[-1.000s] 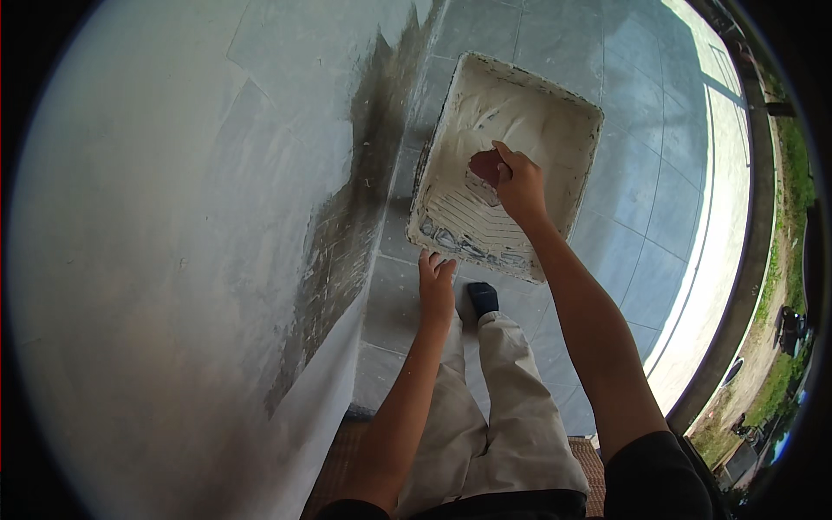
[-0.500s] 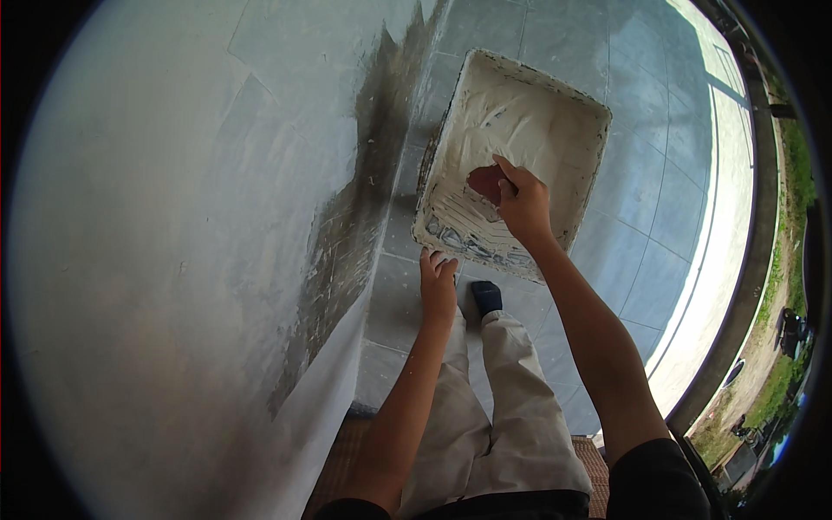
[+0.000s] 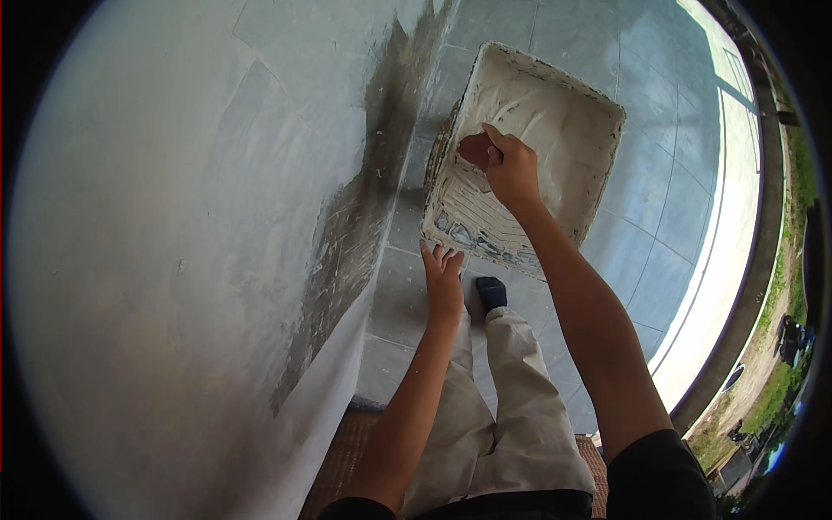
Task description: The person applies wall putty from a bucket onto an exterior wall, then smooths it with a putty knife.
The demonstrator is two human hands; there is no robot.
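Note:
My right hand [image 3: 513, 173] is closed around a flat dark red putty spreader [image 3: 476, 150]. Its blade lies against the off-white paste [image 3: 555, 108] at the left side of a rectangular tray [image 3: 617, 143], whose rim is crusted with dried paste. Down at the tray's near left corner, the fingers of my left hand [image 3: 445, 276] are bent over the rim and grip it. Ridged streaks mark the paste at the tray's near end, where darker patches show through.
Along the left runs a wall [image 3: 217, 208], pale and smooth above, with a rough brown strip [image 3: 381, 156] at its base. Grey tiles [image 3: 646, 195] cover the floor. My foot in a dark sock [image 3: 491, 293] is close to the tray. Woven matting [image 3: 347, 455] lies beneath me.
My right hand has moved the spreader up and left through the paste, toward the tray's left wall. My left hand stays at the near corner. The whole view has shifted slightly.

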